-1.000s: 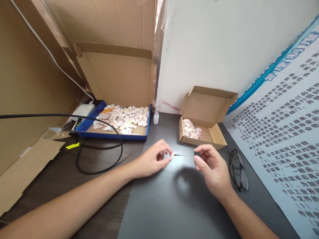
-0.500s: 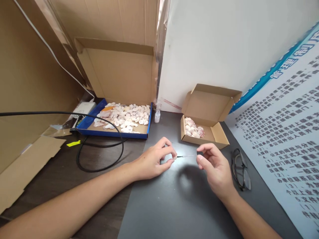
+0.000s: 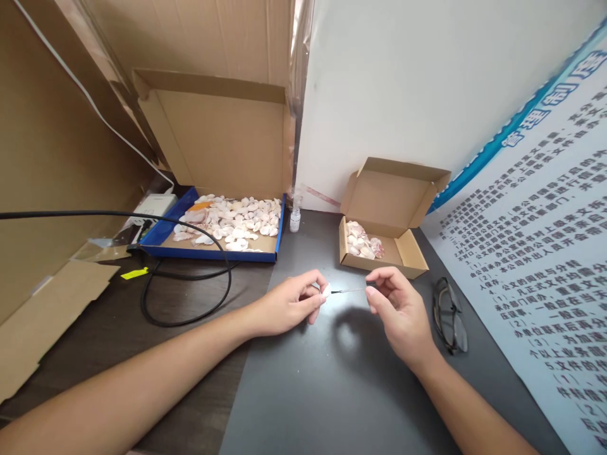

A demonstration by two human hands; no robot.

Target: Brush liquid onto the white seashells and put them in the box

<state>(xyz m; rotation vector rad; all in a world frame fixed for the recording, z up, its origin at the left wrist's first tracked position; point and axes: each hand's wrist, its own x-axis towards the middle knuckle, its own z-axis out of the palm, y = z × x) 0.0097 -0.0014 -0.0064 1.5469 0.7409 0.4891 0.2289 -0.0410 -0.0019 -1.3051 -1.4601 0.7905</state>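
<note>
left hand pinches a white shell, right hand a thin stick, mid-frame; black cable crosses blue box, left; less stick shows than before.

Eyeglasses beside a printed poster, a black cable near a yellow tag

Clock between left hand and right hand: open desk, 6 o'clock. In the way, as I see it: cable loop, 9; blue box, 10; bottle, 11; small box, 1; glasses, 3. Gap between bottle and small box, wall behind.
</note>
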